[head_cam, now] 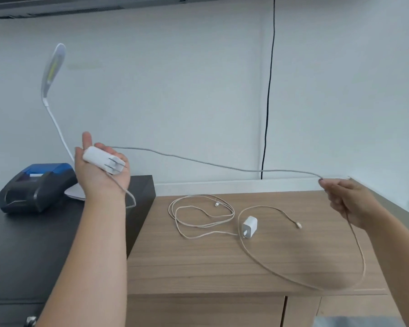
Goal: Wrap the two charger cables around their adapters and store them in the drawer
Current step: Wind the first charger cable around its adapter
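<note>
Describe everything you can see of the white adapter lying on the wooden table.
The small white adapter is a rounded, blocky cube, apparently smooth plastic. It lies near the middle of the wooden table, with no hand touching it. A thin pale cable seems to leave its lower left end and spreads in loose, unwrapped loops to its left. A second cable's loop curves around it. Its prongs cannot be made out.

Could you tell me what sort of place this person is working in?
Probably a small office or shop counter, though that is a guess. A black and blue receipt printer sits on a dark cabinet beside a white gooseneck desk lamp, and a wooden cabinet stands against a plain wall.
</note>
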